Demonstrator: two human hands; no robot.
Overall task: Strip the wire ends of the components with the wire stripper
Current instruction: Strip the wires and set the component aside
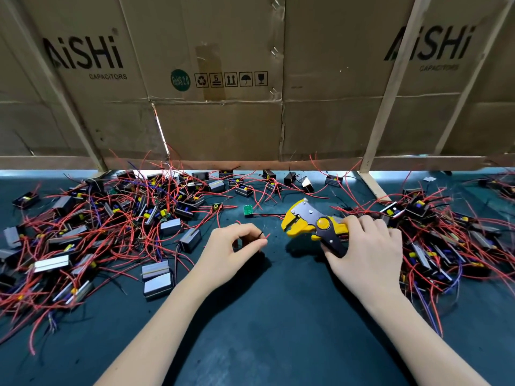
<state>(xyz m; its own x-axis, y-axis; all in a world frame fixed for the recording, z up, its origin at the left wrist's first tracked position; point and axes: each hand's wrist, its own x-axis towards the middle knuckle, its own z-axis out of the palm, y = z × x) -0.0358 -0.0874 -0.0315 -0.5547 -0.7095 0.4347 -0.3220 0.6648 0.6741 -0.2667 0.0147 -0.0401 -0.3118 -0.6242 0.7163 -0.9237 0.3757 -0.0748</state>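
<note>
The wire stripper (312,227), yellow with black handles, sits right of centre, its handles clenched in the right hand (367,246) and its mouth turned left toward the wires. Left of it, the left hand (231,246) pinches a red and a black wire end (263,236) in its grip, tips aimed at the tool, likely for feeding in. Farther back, wired components (117,218) heap across the left of the dark worktop (264,330), another pile (446,232) at right, below cardboard boxes (223,79).

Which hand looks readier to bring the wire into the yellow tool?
The left hand. It already pinches red and black wire ends, pointing at the wire stripper. The right hand is busy gripping the stripper's handles.
</note>
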